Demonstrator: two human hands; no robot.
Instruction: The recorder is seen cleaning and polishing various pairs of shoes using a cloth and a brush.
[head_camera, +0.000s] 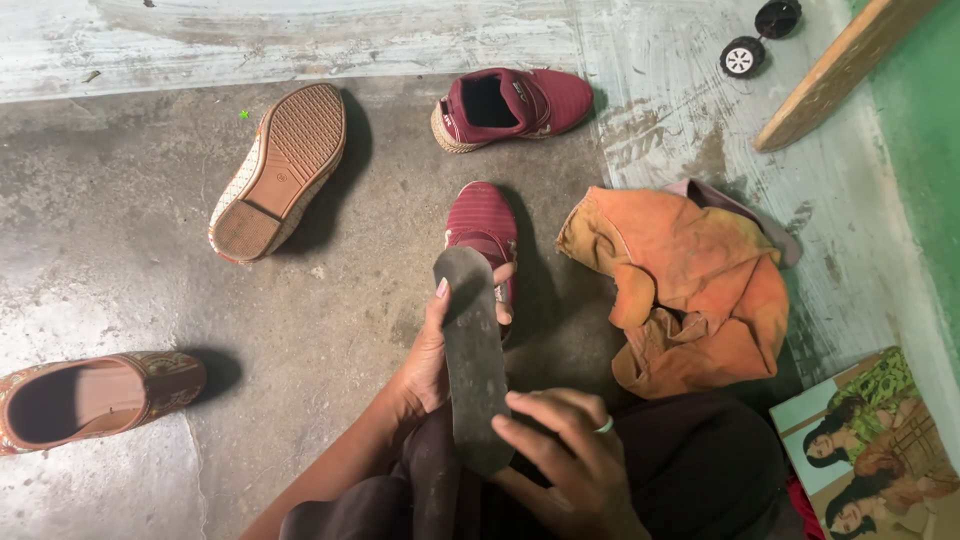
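Note:
My left hand (432, 350) grips a dark grey shoe insole (472, 350) from the left side, thumb on its upper edge and fingertips curling round the right edge. My right hand (565, 455), with a ring on one finger, rests its fingers on the insole's lower end. Just behind the insole stands a maroon sneaker (484, 225), toe pointing away, partly hidden by the insole and my left fingers. A second maroon sneaker (512, 106) lies farther back on the concrete floor.
A patterned slip-on shoe (280, 170) lies sole-up at the back left, its mate (95, 398) upright at the left edge. A crumpled orange cloth (690, 285) lies to the right. A printed picture (880, 440), a wooden plank (835, 75) and two small wheels (758, 40) are on the right.

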